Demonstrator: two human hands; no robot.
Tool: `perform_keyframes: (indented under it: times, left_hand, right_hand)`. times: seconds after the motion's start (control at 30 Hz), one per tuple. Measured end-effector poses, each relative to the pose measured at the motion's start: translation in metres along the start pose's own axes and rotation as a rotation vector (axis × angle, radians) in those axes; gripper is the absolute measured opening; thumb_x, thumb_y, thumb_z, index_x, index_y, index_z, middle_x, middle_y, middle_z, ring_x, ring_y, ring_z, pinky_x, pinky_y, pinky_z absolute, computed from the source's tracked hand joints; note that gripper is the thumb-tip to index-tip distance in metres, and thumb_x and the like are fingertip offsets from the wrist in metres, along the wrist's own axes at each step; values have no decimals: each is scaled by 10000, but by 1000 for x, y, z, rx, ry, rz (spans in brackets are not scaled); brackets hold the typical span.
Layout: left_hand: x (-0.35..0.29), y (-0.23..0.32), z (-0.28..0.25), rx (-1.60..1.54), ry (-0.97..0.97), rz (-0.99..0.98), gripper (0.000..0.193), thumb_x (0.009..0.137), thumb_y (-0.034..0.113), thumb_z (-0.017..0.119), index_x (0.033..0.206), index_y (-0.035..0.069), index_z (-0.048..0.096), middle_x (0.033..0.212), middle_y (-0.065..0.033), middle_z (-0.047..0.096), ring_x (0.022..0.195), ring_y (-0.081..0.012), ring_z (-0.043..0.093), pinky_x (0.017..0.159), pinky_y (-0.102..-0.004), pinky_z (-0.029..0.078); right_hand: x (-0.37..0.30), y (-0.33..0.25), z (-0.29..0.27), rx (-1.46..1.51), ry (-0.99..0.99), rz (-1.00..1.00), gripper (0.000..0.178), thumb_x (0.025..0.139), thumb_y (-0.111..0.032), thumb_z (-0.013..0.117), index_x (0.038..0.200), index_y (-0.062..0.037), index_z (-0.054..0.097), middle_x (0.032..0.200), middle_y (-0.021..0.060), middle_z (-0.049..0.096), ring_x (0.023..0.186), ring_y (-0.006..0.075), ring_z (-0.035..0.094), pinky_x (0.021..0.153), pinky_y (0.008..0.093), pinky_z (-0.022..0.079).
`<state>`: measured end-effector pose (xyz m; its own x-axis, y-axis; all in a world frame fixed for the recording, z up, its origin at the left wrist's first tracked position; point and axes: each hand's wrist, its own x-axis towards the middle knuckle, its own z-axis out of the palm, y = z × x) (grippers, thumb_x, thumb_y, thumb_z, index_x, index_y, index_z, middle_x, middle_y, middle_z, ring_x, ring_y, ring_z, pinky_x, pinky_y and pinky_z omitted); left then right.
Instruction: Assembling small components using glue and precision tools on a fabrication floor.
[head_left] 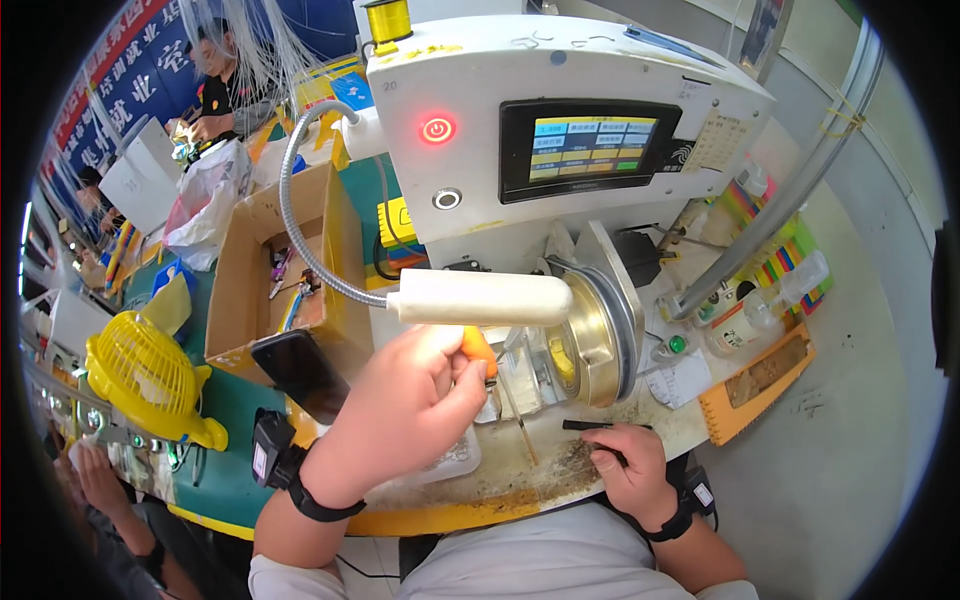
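My left hand (405, 405) is raised in front of the machine, under a white lamp tube (480, 297). Its thumb and fingers pinch a small orange piece (478, 346) with a dark lower end; I cannot make out its kind. To the right, my right hand (637, 465) rests at the table's front edge, its fingers closed round a slim black tool (585, 425) whose end points left. Ahead of both hands is the machine's round brass-coloured drum (592, 350), with yellow material inside. A thin brownish stick (522, 430) lies on the worktop between the hands.
The white machine (470, 100) with a lit screen (585, 150) stands behind. At left are a cardboard box (245, 310), a phone (298, 372) and a yellow fan (145, 375). A clear tray (450, 460) lies below my left wrist. An orange holder (760, 385) and bottle (735, 330) stand right.
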<state>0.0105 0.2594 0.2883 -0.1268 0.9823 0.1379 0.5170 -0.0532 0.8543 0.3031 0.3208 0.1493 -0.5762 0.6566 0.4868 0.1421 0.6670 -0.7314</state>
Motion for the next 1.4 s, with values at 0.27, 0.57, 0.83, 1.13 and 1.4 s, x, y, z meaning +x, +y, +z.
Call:
perform_keyframes:
  times: [0.27,0.57,0.83,1.13,1.4]
  left_hand:
    - [8,-27,0,-573,-114,-156,81,1040,97,589,1032,27,629,807,84,538,684,15,424,595,-216,364]
    - [7,-31,8,-203,-6,113,108,994,167,642,1006,63,614,799,-49,612,696,-144,578,643,-343,473]
    - [5,-30,5,-178,43,176,159,960,199,608,935,52,555,757,-109,589,673,-306,595,628,-442,443]
    - [12,-45,5,-423,-116,121,119,1020,140,612,946,51,583,785,28,537,730,-63,498,637,-295,438]
    - [10,-50,7,-704,-222,23,85,1034,89,599,959,66,568,771,82,489,684,-1,413,566,-237,340]
  right_hand:
    - [6,-4,5,-30,3,-20,157,961,-144,732,1085,-49,716,671,82,587,558,262,574,539,366,437]
    - [-27,1,13,-84,135,202,175,945,-17,624,1092,6,716,1000,151,729,908,302,695,842,387,543]
    - [-34,29,5,-3,44,311,195,1051,-68,539,1198,16,636,1054,52,629,729,77,494,648,250,412]
    - [-23,-10,16,202,274,269,178,1052,-101,586,1190,5,623,950,32,602,701,85,534,637,253,441]
    - [44,-96,18,-145,146,-83,222,1006,-137,688,1159,4,610,709,77,598,588,191,607,575,296,492]
